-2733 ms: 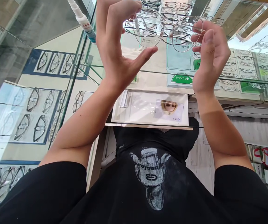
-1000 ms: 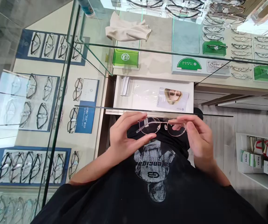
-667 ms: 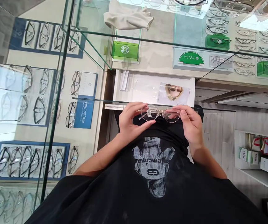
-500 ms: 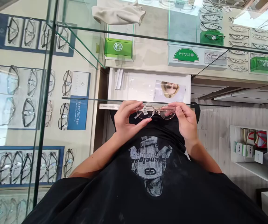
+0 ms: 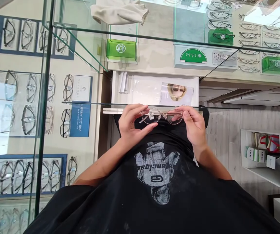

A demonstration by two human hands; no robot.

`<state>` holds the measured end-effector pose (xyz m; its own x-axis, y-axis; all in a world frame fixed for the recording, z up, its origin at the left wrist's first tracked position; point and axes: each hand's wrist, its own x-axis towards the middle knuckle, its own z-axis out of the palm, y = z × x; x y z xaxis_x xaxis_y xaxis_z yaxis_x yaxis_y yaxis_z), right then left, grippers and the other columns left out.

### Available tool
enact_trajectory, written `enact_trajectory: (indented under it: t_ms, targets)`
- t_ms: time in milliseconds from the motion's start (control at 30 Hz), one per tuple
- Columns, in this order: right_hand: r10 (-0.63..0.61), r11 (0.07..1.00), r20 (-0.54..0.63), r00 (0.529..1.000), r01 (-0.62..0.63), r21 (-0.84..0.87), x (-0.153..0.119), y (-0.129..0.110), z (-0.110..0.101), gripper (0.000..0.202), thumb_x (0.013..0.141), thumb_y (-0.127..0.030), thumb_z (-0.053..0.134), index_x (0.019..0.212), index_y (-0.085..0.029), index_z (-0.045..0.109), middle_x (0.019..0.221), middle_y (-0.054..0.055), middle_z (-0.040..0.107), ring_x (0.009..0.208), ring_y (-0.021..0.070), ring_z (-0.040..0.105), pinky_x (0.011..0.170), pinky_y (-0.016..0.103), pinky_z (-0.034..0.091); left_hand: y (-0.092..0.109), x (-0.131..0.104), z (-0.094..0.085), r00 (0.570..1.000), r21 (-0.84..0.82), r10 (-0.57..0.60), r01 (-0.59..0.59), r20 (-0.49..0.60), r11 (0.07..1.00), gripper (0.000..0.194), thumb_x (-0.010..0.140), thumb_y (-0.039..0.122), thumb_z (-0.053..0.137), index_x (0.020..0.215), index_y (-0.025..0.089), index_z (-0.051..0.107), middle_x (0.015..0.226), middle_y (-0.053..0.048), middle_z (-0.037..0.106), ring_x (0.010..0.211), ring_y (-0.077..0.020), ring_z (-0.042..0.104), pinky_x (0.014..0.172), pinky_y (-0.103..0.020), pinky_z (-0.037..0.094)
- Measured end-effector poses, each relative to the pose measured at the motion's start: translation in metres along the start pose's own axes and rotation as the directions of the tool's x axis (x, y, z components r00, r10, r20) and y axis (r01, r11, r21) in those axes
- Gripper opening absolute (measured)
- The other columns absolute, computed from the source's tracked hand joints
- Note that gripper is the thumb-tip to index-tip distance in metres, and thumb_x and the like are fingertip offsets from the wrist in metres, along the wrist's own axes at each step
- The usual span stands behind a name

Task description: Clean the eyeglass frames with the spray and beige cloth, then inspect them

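Note:
A pair of thin metal-rimmed eyeglasses (image 5: 175, 117) is between my two hands, in front of my black shirt. My left hand (image 5: 133, 123) has its thumb and fingers around the outer edge of one lens, where a small white tag shows. My right hand (image 5: 194, 125) pinches the other end of the glasses between thumb and fingers. Just beyond the hands, an open white drawer (image 5: 147, 92) holds a leaflet (image 5: 169, 94) with a picture of a face in sunglasses.
Glass panels and edges (image 5: 154, 36) run across the view above the drawer. Trays of eyeglasses (image 5: 29, 119) lie on the left, more frames at the upper right. A beige cloth (image 5: 119, 13) and a green block (image 5: 121, 50) are at the top. A white shelf (image 5: 261, 174) stands right.
The view has shifted slightly, so the display cases appear a little further left. Both hands keep nearly the same hold on the eyeglasses.

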<state>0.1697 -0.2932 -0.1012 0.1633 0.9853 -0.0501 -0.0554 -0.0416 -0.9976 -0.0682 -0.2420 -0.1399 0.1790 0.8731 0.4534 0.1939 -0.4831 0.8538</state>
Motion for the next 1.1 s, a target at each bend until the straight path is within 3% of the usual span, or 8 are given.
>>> enact_trajectory:
  t_ms: [133, 333, 467, 633, 767, 867, 967, 1100]
  targets:
    - [0.01, 1.0, 0.005, 1.0, -0.01, 0.023, 0.001, -0.001, 0.0, 0.029, 0.109, -0.055, 0.067, 0.114, -0.03, 0.082, 0.113, 0.005, 0.088, 0.088, 0.0225, 0.079, 0.086, 0.042, 0.066, 0.0, -0.001, 0.003, 0.999, -0.016, -0.026, 0.026, -0.018, 1.0, 0.063, 0.085, 0.052, 0.096, 0.137, 0.025, 0.073, 0.124, -0.008, 0.068, 0.107, -0.0204, 0.076, 0.092, -0.039, 0.075]
    - [0.012, 0.997, -0.007, 1.0, -0.012, 0.072, -0.002, -0.008, 0.001, 0.026, 0.109, -0.051, 0.067, 0.112, -0.031, 0.082, 0.11, 0.005, 0.088, 0.082, 0.0222, 0.077, 0.082, 0.042, 0.064, 0.007, 0.0, 0.009, 0.998, -0.152, 0.049, -0.054, -0.041, 0.987, 0.062, 0.086, 0.034, 0.097, 0.142, 0.027, 0.072, 0.125, -0.007, 0.068, 0.108, -0.0193, 0.077, 0.092, -0.037, 0.075]
    - [-0.004, 0.997, -0.039, 0.999, 0.007, 0.074, -0.007, -0.025, 0.002, 0.033, 0.106, -0.061, 0.067, 0.105, -0.031, 0.081, 0.105, 0.006, 0.086, 0.079, 0.0235, 0.075, 0.082, 0.045, 0.065, 0.022, 0.009, 0.008, 0.997, -0.148, 0.05, -0.059, -0.061, 0.987, 0.063, 0.085, 0.044, 0.098, 0.14, 0.027, 0.073, 0.118, -0.006, 0.068, 0.101, -0.0183, 0.076, 0.089, -0.035, 0.075]
    - [-0.193, 0.975, -0.083, 0.978, 0.201, 0.094, 0.006, -0.058, 0.006, 0.04, 0.104, -0.07, 0.065, 0.093, -0.032, 0.075, 0.093, 0.005, 0.08, 0.085, 0.0263, 0.076, 0.088, 0.05, 0.067, 0.048, 0.047, 0.001, 0.982, -0.15, 0.159, -0.173, -0.101, 0.973, 0.066, 0.081, 0.057, 0.098, 0.138, 0.031, 0.075, 0.108, -0.005, 0.066, 0.094, -0.0196, 0.073, 0.084, -0.037, 0.075]
    - [-0.326, 0.943, -0.087, 0.941, 0.331, 0.043, 0.028, -0.087, 0.009, 0.046, 0.106, -0.073, 0.057, 0.09, -0.032, 0.068, 0.101, 0.006, 0.08, 0.081, 0.0248, 0.075, 0.08, 0.047, 0.066, 0.075, 0.091, -0.007, 0.958, -0.091, 0.263, -0.274, -0.119, 0.957, 0.065, 0.08, 0.06, 0.098, 0.135, 0.03, 0.078, 0.105, -0.005, 0.065, 0.091, -0.0206, 0.072, 0.079, -0.038, 0.075]
    - [-0.399, 0.917, -0.09, 0.913, 0.4, -0.01, 0.044, -0.106, 0.011, 0.049, 0.108, -0.076, 0.05, 0.093, -0.031, 0.065, 0.105, 0.007, 0.082, 0.082, 0.0251, 0.075, 0.081, 0.047, 0.065, 0.095, 0.119, -0.011, 0.932, -0.101, 0.336, -0.35, -0.131, 0.931, 0.062, 0.082, 0.055, 0.098, 0.136, 0.031, 0.077, 0.112, -0.005, 0.066, 0.095, -0.0197, 0.073, 0.084, -0.038, 0.075]
    - [-0.431, 0.9, -0.088, 0.898, 0.435, 0.032, 0.057, -0.118, 0.012, 0.042, 0.11, -0.069, 0.053, 0.099, -0.032, 0.067, 0.108, 0.007, 0.083, 0.089, 0.0254, 0.076, 0.086, 0.046, 0.064, 0.107, 0.136, -0.013, 0.92, -0.137, 0.365, -0.384, -0.146, 0.913, 0.06, 0.084, 0.048, 0.099, 0.137, 0.034, 0.076, 0.117, -0.005, 0.067, 0.101, -0.0192, 0.075, 0.09, -0.037, 0.075]
    - [-0.432, 0.888, -0.103, 0.896, 0.442, 0.127, 0.067, -0.122, 0.012, 0.03, 0.11, -0.057, 0.06, 0.102, -0.031, 0.071, 0.112, 0.007, 0.082, 0.105, 0.0256, 0.077, 0.095, 0.045, 0.063, 0.108, 0.146, -0.012, 0.915, -0.174, 0.367, -0.394, -0.168, 0.903, 0.061, 0.082, 0.049, 0.1, 0.136, 0.031, 0.077, 0.12, -0.006, 0.068, 0.104, -0.0195, 0.076, 0.089, -0.033, 0.075]
